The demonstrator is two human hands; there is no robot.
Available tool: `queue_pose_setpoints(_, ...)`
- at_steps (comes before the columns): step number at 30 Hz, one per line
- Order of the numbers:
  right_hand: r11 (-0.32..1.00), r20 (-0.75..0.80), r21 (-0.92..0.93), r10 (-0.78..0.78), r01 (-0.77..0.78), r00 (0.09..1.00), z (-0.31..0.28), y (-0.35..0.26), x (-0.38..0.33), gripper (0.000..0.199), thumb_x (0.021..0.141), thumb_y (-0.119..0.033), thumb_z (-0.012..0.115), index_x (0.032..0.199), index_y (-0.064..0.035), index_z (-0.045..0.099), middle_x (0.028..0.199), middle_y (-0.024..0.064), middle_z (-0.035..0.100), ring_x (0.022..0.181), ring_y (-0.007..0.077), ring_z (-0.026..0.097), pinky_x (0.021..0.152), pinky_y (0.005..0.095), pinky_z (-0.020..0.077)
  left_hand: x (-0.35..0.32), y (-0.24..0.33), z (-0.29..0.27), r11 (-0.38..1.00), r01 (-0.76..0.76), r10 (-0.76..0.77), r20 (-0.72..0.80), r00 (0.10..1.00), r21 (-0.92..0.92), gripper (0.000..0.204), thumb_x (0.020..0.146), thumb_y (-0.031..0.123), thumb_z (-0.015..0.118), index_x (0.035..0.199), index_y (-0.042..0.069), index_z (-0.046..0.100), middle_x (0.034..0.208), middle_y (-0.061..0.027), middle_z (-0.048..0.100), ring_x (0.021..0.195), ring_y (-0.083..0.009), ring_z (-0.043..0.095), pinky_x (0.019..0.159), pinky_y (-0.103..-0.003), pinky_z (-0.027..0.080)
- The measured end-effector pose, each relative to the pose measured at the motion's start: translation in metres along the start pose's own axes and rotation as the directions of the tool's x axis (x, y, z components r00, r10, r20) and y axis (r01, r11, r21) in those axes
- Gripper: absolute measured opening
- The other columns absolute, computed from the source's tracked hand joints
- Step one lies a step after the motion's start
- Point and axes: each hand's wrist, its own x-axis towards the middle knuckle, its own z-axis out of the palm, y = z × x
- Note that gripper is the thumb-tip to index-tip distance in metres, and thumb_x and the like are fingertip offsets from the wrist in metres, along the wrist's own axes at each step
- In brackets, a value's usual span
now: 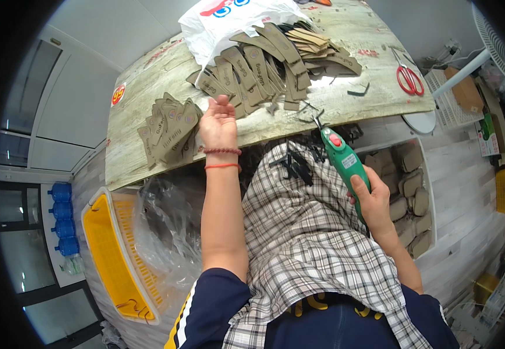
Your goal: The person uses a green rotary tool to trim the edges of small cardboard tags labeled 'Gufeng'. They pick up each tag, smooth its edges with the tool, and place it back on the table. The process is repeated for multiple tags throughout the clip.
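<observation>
My left hand [220,123] hovers at the table's front edge with the palm turned up. Its fingers are loosely curled, the thumb stands apart, and I see nothing in it. Beyond its fingertips spreads a large heap of brown printed strips [258,70], and a smaller fanned pile of the same strips [171,129] lies to its left. My right hand [373,200] is wrapped around a green handheld electric tool [343,156] with a red button. The tool's thin metal tip points up toward dark scraps [309,110] at the table's edge.
A white plastic bag [235,26] stands behind the heap on the table [130,125]. Red-handled scissors [409,80] lie at right. Black scraps [295,164] rest on my checked apron [305,215]. A yellow crate [110,256] is at lower left, a bin of brown pieces [409,186] at right.
</observation>
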Motion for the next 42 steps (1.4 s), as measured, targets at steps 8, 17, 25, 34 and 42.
queue_pose_setpoints(8, 0.999, -0.029, -0.006, 0.035, -0.035, 0.999, 0.0, -0.005, 0.004, 0.041, 0.092, -0.032, 0.062, 0.116, 0.001, 0.06, 0.073, 0.002, 0.06, 0.059, 0.0066, 0.054, 0.052, 0.0226, 0.0451, 0.11, -0.037, 0.087, -0.025, -0.236, 0.452, 0.222, 0.864, 0.971, 0.065, 0.072, 0.031, 0.076, 0.121, -0.003, 0.05, 0.111, -0.0244, 0.063, 0.109, -0.0396, 0.058, 0.094, -0.044, 0.045)
queue_pose_setpoints(17, 1.0, 0.04, -0.012, 0.013, -0.013, 0.999, 0.008, -0.008, 0.022, 0.038, 0.092, -0.029, 0.063, 0.116, 0.001, 0.06, 0.071, 0.0012, 0.059, 0.056, 0.0061, 0.052, 0.051, 0.0227, 0.0434, 0.153, -0.039, 0.059, 0.244, -0.405, 0.54, 0.224, 0.811, 0.881, 0.037, 0.075, 0.022, 0.075, 0.097, -0.004, 0.061, 0.106, -0.0189, 0.065, 0.092, -0.0354, 0.063, 0.086, -0.041, 0.048)
queue_pose_setpoints(25, 0.994, 0.029, 0.007, -0.106, 0.106, 0.994, 0.017, -0.025, 0.035, 0.039, 0.092, -0.028, 0.063, 0.117, 0.0011, 0.059, 0.07, 0.0014, 0.059, 0.057, 0.0062, 0.052, 0.052, 0.0229, 0.0429, -0.02, -0.032, 0.078, 0.827, -0.44, 0.318, 0.353, 0.88, 0.351, 0.008, 0.088, 0.003, 0.065, 0.094, 0.006, 0.061, 0.088, -0.001, 0.066, 0.069, -0.0066, 0.058, 0.058, -0.021, 0.044)
queue_pose_setpoints(34, 0.994, -0.011, 0.024, -0.102, 0.102, 0.995, 0.002, -0.017, 0.018, 0.043, 0.092, -0.033, 0.063, 0.117, 0.0016, 0.059, 0.07, 0.0005, 0.059, 0.057, 0.0058, 0.052, 0.051, 0.0222, 0.0431, -0.109, -0.078, 0.073, 0.979, -0.06, 0.014, 0.229, 0.973, 0.195, 0.006, 0.089, 0.007, 0.065, 0.091, 0.002, 0.062, 0.083, -0.0059, 0.068, 0.066, -0.0108, 0.062, 0.06, -0.022, 0.051)
queue_pose_setpoints(42, 0.994, -0.052, 0.001, -0.112, 0.112, 0.992, -0.008, -0.012, 0.007, 0.042, 0.092, -0.033, 0.062, 0.116, 0.0017, 0.059, 0.068, 0.0008, 0.059, 0.056, 0.0058, 0.052, 0.051, 0.0222, 0.0437, -0.116, -0.098, 0.052, 0.96, 0.053, -0.126, 0.254, 0.959, 0.276, 0.009, 0.091, 0.008, 0.061, 0.097, 0.002, 0.06, 0.092, -0.0091, 0.068, 0.077, -0.0175, 0.066, 0.072, -0.031, 0.054)
